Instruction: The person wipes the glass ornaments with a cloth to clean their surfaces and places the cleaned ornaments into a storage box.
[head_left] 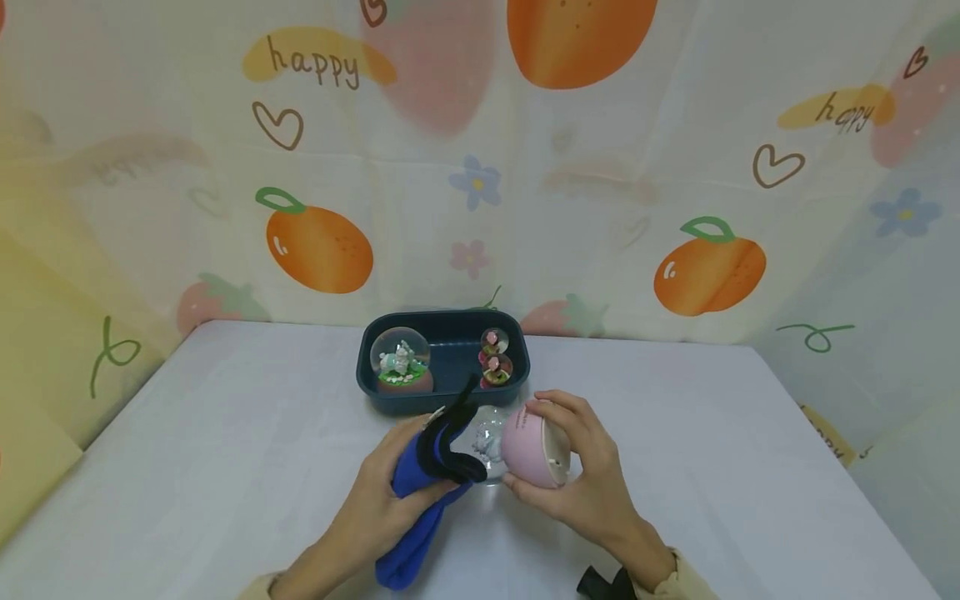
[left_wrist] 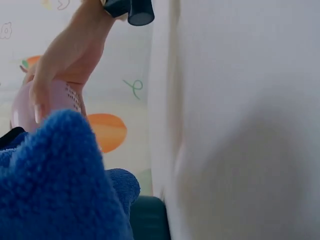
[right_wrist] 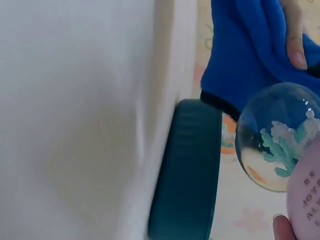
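My left hand (head_left: 386, 492) grips a folded blue cloth (head_left: 416, 500) with black edging, fluffy in the left wrist view. My right hand (head_left: 588, 467) holds a snow globe by its pink base (head_left: 531, 446), thumb below and fingers over the top. The globe lies tilted on its side, its clear ball (right_wrist: 270, 135) pointing left toward the cloth. Inside the ball sits a white and teal figure (right_wrist: 287, 145). Dark lettering marks the pink base. In the right wrist view the cloth (right_wrist: 250, 55) is right behind the ball.
A dark teal tray (head_left: 453, 404) stands behind the hands on the white table (head_left: 225, 467). It bears a larger snow globe (head_left: 402, 362) at left and two small globes (head_left: 496, 358) at right. A patterned curtain (head_left: 570, 167) hangs behind the table.
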